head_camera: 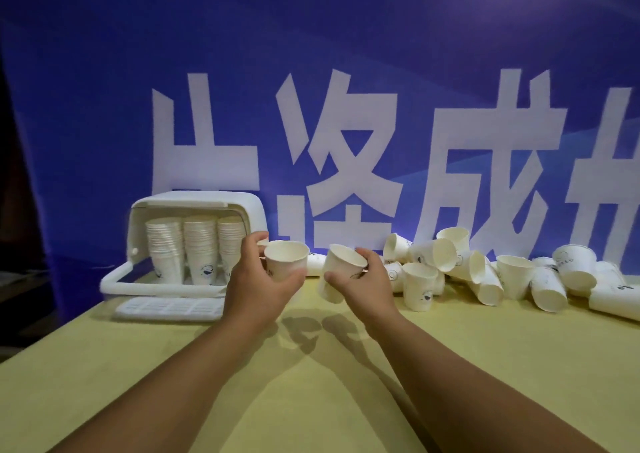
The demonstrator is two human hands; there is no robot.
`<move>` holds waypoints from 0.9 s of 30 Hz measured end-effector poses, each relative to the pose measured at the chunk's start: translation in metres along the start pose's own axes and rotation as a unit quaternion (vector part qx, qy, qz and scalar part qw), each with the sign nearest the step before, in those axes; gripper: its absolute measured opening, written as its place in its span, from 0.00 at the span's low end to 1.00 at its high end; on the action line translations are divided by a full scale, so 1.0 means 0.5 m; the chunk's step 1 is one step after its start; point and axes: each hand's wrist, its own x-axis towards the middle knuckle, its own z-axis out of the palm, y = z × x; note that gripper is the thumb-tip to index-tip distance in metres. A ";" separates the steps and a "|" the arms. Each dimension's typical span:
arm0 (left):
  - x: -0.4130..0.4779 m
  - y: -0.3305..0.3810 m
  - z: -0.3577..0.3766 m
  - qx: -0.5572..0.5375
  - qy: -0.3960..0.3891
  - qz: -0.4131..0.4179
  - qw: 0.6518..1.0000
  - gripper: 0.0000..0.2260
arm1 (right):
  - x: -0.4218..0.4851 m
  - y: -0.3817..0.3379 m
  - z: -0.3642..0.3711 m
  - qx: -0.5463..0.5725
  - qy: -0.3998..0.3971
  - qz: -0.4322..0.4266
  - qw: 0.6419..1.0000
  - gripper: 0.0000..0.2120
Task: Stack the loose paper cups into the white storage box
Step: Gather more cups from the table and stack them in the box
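The left hand point(263, 279) grips one paper cup point(285, 262) upright, mouth up. Just beside it, the right hand point(360, 283) is curled round a second cup point(341, 265), which leans. I'd guess that one has to come upright over the first cup's mouth to nest. The white box point(162, 288), with three stacks inside, lies left, nearer the left hand. The loose pile point(485, 272) sprawls on the right of the table point(311, 383).

Matt paper cups point(420, 284); glossy plastic box point(194, 206); matt yellow tabletop point(311, 400).
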 end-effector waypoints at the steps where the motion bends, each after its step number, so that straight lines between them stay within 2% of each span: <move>1: 0.020 -0.010 -0.016 -0.003 0.014 0.001 1.000 0.35 | 0.007 -0.006 0.021 0.016 -0.008 0.000 1.000 0.37; 6: 0.122 -0.074 -0.106 -0.011 0.073 -0.008 0.997 0.32 | 0.048 -0.035 0.132 0.084 -0.034 -0.003 0.996 0.35; 10: 0.158 -0.142 -0.148 -0.011 0.101 -0.045 0.994 0.30 | 0.077 -0.058 0.215 0.140 -0.035 0.010 0.989 0.34; 16: 0.165 -0.205 -0.167 0.103 -0.002 -0.098 0.990 0.33 | 0.092 -0.077 0.304 0.178 -0.040 -0.001 0.983 0.35; 20: 0.156 -0.194 -0.167 0.171 -0.084 -0.099 0.977 0.21 | 0.089 -0.073 0.318 0.142 -0.044 -0.035 0.988 0.37; 21: 0.154 -0.191 -0.168 0.176 -0.105 -0.101 0.974 0.22 | 0.088 -0.073 0.318 0.125 -0.042 -0.048 0.990 0.37; 23: 0.154 -0.191 -0.173 0.193 -0.132 -0.115 0.965 0.32 | 0.086 -0.071 0.320 0.079 -0.047 -0.070 0.993 0.38; 25: 0.155 -0.193 -0.178 0.214 -0.152 -0.123 0.957 0.43 | 0.081 -0.072 0.325 0.043 -0.076 -0.080 0.993 0.39; 27: 0.153 -0.191 -0.181 0.222 -0.169 -0.120 0.953 0.48 | 0.073 -0.074 0.328 0.014 -0.121 -0.087 0.989 0.39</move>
